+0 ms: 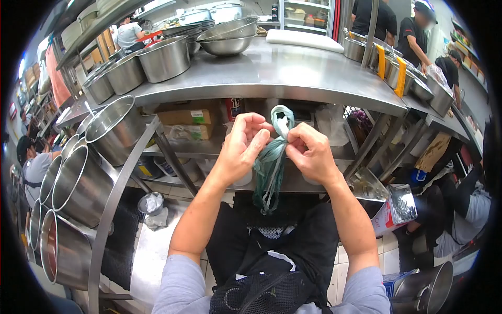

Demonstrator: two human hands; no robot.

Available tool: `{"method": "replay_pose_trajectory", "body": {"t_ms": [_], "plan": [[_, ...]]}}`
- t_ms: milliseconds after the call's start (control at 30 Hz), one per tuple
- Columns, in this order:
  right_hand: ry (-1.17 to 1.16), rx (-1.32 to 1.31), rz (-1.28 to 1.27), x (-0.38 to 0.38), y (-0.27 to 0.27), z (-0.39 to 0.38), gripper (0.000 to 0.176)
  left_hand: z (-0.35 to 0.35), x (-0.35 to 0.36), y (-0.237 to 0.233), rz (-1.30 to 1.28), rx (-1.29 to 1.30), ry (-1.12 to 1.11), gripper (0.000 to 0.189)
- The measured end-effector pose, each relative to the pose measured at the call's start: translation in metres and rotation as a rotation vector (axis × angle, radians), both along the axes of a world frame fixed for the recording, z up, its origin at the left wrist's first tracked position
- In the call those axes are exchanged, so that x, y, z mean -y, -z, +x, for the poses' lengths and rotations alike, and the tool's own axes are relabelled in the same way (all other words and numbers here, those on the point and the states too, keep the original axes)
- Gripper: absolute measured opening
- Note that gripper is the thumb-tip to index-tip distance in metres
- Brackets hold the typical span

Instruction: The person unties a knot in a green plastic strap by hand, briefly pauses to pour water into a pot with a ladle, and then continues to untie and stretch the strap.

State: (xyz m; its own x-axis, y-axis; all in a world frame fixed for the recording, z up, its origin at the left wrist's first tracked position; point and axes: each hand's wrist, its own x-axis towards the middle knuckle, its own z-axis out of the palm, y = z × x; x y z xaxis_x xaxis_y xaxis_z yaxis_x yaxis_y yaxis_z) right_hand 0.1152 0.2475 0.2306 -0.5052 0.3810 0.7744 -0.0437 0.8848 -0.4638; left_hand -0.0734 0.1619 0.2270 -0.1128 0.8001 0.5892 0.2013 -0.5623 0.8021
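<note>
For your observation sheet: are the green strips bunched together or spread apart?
Bunched: left hand and right hand pinch the green strips into one bundle, looped on top.

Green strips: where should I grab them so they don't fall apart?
Probably at the bunched neck just under the loop, pinching from both sides, as the left hand and right hand do. There the strips are gathered tight; below they hang loose and would likely splay.
</note>
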Motion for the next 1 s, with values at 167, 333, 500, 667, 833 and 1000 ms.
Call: {"method": "replay_pose_trajectory", "body": {"t_ms": [167,333,500,667,833,1000], "plan": [[0.147,-0.066,0.23,-0.001,0.007,-0.006,0.017,0.009,0.003,0.01,-0.051,-0.315,-0.105,0.046],[0.049,-0.15,0.126,0.0,0.002,-0.006,0.019,0.007,-0.001,-0.001,-0.054,-0.163,-0.123,0.024],[0.18,-0.239,0.048,-0.003,-0.003,0.011,0.021,-0.003,0.0,-0.013,-0.14,-0.096,-0.049,0.031],[0.184,-0.286,0.063,0.017,-0.001,-0.004,0.023,0.012,-0.013,-0.008,0.019,0.333,0.115,0.032],[0.199,-0.255,-0.007,0.012,0.001,-0.037,0.021,0.018,-0.026,-0.004,0.079,0.408,0.107,0.028],[0.033,-0.19,-0.268,-0.003,0.002,-0.046,0.012,-0.005,-0.036,0.001,0.091,0.32,-0.005,0.024]]}}
